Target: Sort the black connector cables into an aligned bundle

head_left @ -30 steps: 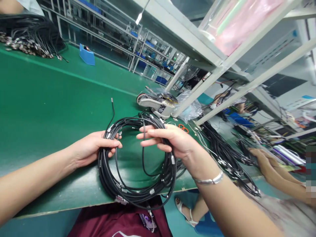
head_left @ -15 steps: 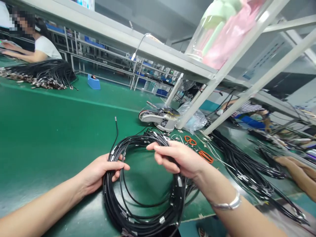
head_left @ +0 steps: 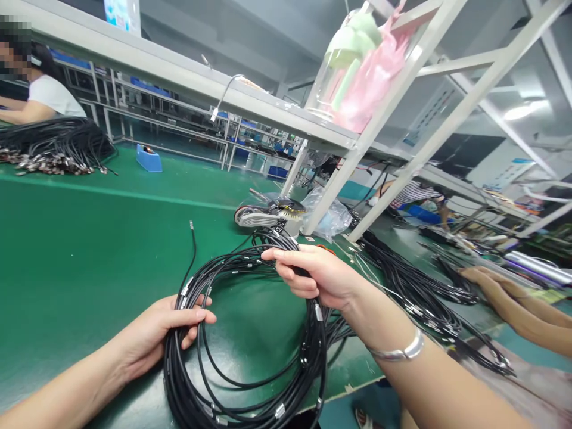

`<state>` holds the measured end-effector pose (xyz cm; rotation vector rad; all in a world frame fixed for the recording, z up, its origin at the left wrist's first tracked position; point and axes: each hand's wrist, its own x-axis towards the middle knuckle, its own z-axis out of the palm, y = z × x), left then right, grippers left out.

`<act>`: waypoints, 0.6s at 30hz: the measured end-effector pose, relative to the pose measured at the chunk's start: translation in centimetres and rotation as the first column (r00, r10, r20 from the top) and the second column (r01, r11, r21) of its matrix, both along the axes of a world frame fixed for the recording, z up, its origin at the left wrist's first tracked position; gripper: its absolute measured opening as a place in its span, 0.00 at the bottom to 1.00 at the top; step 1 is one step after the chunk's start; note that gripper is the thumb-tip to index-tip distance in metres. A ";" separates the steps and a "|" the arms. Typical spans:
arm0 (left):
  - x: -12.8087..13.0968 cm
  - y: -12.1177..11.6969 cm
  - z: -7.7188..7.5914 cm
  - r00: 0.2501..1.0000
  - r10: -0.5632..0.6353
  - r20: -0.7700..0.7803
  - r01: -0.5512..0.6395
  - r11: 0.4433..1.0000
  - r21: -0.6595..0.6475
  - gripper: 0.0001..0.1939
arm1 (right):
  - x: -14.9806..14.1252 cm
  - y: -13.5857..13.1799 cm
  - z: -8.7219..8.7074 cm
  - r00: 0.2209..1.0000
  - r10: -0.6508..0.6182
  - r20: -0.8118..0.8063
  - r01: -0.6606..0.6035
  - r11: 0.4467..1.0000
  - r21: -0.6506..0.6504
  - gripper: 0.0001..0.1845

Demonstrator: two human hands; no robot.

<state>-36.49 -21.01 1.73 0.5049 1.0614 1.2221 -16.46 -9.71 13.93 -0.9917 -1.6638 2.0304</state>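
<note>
Grip: left hand [head_left: 172, 328] and right hand [head_left: 315, 274] closed on one coil of black cables [head_left: 179, 381], silver-tipped, held over a glossy green surface [head_left: 89, 256]; metal shelving [head_left: 277, 116] above.

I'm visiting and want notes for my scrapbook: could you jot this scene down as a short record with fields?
Left hand: gripping the coil's left side
Right hand: gripping its upper right
Coil: black cables, silvery connectors
Behind coil: tape dispenser
Far left: cable pile, blue holder
Surface: green table
</note>
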 end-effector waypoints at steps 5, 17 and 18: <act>0.1 0.1 0.0 1.000 0.015 0.007 -0.016 1.000 0.024 0.09 | -0.5 -0.4 -0.8 0.998 0.060 -0.010 -0.060 0.998 -0.029 0.12; 0.0 0.0 -0.2 0.998 -0.053 -0.033 0.054 0.998 0.015 0.11 | -2.8 0.1 -2.4 0.944 -0.112 0.311 0.038 0.971 0.235 0.08; 0.0 0.0 -0.3 0.998 -0.058 -0.033 0.058 0.998 0.014 0.10 | -3.3 0.3 -2.8 0.915 -0.129 0.383 0.019 0.961 0.277 0.05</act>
